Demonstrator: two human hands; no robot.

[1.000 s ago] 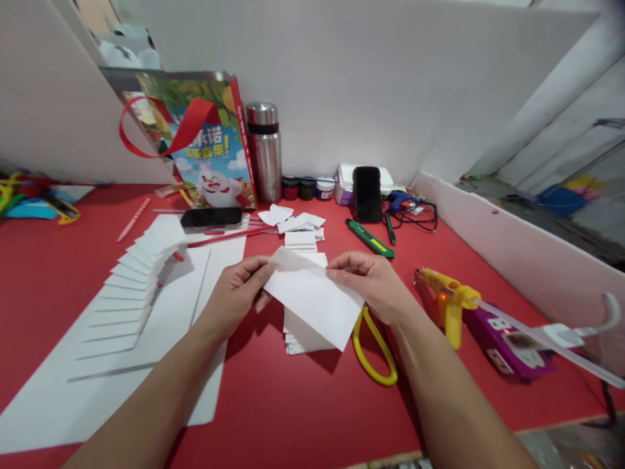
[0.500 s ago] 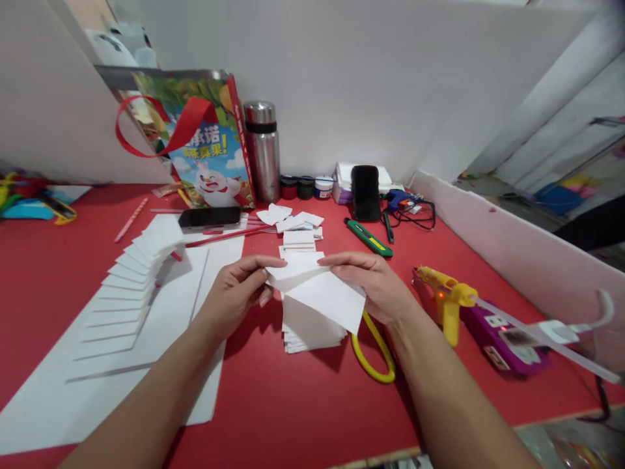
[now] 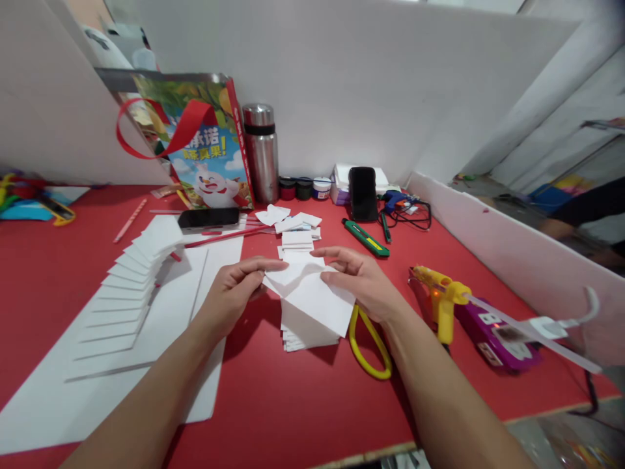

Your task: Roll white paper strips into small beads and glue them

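Observation:
Both my hands hold one white paper sheet (image 3: 317, 299) above the red table (image 3: 303, 397). My left hand (image 3: 234, 293) pinches its left corner, fingers closed on it. My right hand (image 3: 364, 283) grips the right edge with thumb and fingers, index finger stretched over the top. The sheet is being folded and its far edge curls over. Under it lies a small stack of white paper pieces (image 3: 303, 335). Yellow-handled scissors (image 3: 368, 345) lie just beneath my right wrist.
Fanned white strips on a large white sheet (image 3: 131, 286) lie left. A yellow glue gun (image 3: 442, 293) and purple power strip (image 3: 498, 332) sit right. Behind are a steel flask (image 3: 261, 153), a printed gift bag (image 3: 205, 150), two phones, a green cutter (image 3: 366, 238) and paint jars.
The sheet has come down closer to the stack and folded further. My hands have drawn nearer together.

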